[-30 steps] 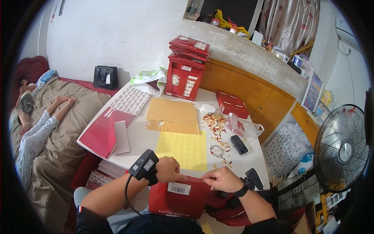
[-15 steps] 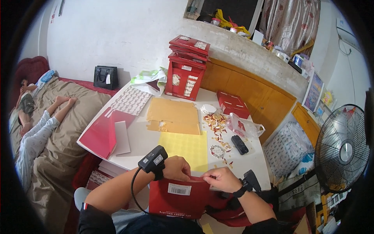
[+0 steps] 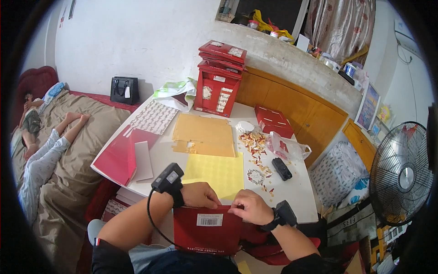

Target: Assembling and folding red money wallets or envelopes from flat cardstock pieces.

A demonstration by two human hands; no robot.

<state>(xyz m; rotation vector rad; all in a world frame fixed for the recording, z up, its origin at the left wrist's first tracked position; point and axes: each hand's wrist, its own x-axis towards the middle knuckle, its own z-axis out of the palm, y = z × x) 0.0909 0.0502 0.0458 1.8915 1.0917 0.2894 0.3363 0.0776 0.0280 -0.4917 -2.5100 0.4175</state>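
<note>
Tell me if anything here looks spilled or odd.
Yes: small red and cream scraps lie strewn on the right of the white table, beside the clear plastic bag, as if spilled. The held red packet shows no obvious damage.

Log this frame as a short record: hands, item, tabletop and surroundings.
Left hand: at the red package's top edge; exact grip unclear
Right hand: at the same edge, farther right; exact grip unclear
Item: red package, barcode label facing up toward the camera
Tabletop, near: yellow sheet; black device to its right
Tabletop, far: brown cardboard; stack of red boxes beyond it
Left of table: bed, someone lying on it
Right of table: black fan
</note>
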